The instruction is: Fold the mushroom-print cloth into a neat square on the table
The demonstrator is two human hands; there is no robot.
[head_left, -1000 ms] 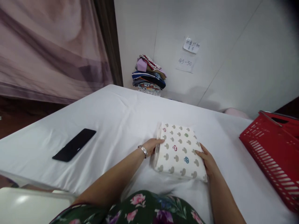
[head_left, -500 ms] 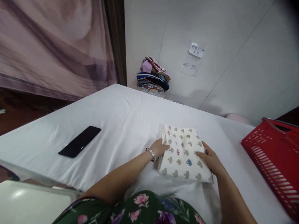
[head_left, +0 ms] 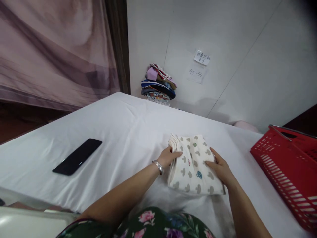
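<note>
From the head view, a folded mushroom-print cloth (head_left: 193,168) lies on the white surface (head_left: 128,129) near its front edge. The left hand (head_left: 169,157) grips the cloth's left edge, fingers curled around the layers, while the right hand (head_left: 220,168) presses flat on its right side. A black phone (head_left: 77,161) lies toward the left edge, a red basket (head_left: 284,172) at the right.

Folded cream cloth (head_left: 193,165) with mushroom print, mostly grey, a few red, green, blue. Lies on white sheet, left layered edge lifted, slightly bunched.
</note>
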